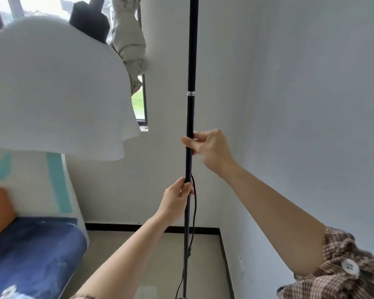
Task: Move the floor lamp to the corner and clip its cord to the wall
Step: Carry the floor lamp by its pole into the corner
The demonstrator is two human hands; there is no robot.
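The floor lamp's thin black pole (191, 61) stands upright in the middle of the view, with a silver joint ring partway up. Its big white bell-shaped shade (52, 87) hangs at upper left. My right hand (209, 147) is wrapped around the pole at mid height. Lower down, my left hand (177, 199) grips the pole too. A black cord (194, 212) runs down beside the pole from my left hand toward the floor. The lamp's base is hidden at the bottom edge.
Two white walls meet in a corner (219, 229) just behind the pole, with a dark baseboard and beige floor (164, 255). A bed with a blue cover (30, 251) is at lower left. A window (139, 100) with hanging clothes is at upper left.
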